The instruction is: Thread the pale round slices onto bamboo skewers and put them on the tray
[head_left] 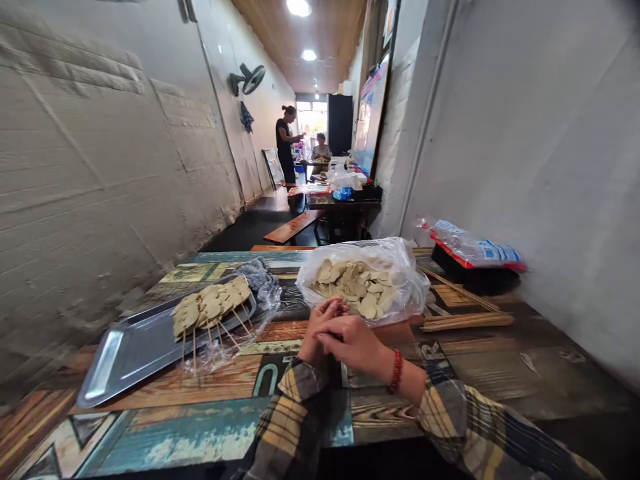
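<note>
Just in front of an open clear plastic bag, my hands meet close together. My left hand has its fingers bent and pressed together near the bag's front edge. My right hand, with a red bead bracelet at the wrist, is curled over beside it and partly covers it. Whatever is between the fingers is hidden. Many pale, flat, round slices lie inside the bag. To the left, slices threaded on thin sticks, forming skewers, rest at the right end of a metal tray, stick ends pointing toward me.
Bare bamboo sticks lie right of the bag. Behind them sits a black container with red-edged plastic packaging. Crumpled clear plastic is by the tray. Farther off are a bench, another table and two people.
</note>
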Demonstrator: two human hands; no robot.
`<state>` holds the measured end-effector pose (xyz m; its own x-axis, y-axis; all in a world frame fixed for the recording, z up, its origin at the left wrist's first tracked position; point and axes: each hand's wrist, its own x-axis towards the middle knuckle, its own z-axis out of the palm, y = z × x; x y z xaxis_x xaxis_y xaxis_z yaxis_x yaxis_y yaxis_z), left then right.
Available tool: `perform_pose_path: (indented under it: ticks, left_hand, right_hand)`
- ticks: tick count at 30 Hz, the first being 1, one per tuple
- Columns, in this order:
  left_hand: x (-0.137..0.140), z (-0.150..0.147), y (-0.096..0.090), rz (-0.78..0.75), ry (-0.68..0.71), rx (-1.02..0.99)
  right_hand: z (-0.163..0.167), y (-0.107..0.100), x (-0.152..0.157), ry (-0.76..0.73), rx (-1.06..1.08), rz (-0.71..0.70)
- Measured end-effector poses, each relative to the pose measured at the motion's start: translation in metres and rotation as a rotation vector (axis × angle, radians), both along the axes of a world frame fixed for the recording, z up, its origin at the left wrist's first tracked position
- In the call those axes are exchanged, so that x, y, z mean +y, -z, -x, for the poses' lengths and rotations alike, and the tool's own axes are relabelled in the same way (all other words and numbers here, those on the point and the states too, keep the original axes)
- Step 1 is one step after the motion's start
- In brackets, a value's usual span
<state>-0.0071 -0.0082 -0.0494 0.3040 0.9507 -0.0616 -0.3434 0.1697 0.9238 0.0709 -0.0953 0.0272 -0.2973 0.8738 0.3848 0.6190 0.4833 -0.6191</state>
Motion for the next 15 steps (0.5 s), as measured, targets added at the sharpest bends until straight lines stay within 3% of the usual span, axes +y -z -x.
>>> perform_pose_path:
  ticks: [3, 9, 12, 15]
  left_hand:
    - [-0.003, 0.002, -0.006, 0.076, 0.039, -0.062]
    - [-0.015, -0.007, -0.018, 0.036, 0.02, 0.013]
    - [-0.022, -0.014, -0.021, 0.013, 0.019, 0.031]
    - [-0.032, -0.022, -0.021, 0.006, 0.0, 0.016]
  right_hand:
    - [-0.066, 0.024, -0.028, 0.111, -0.008, 0.072]
    - [-0.194, 0.065, -0.072, 0.413, -0.079, 0.101]
    - [-0.237, 0.073, -0.08, 0.607, -0.121, 0.06]
    - [-0.253, 0.077, -0.074, 0.622, -0.13, 0.01]
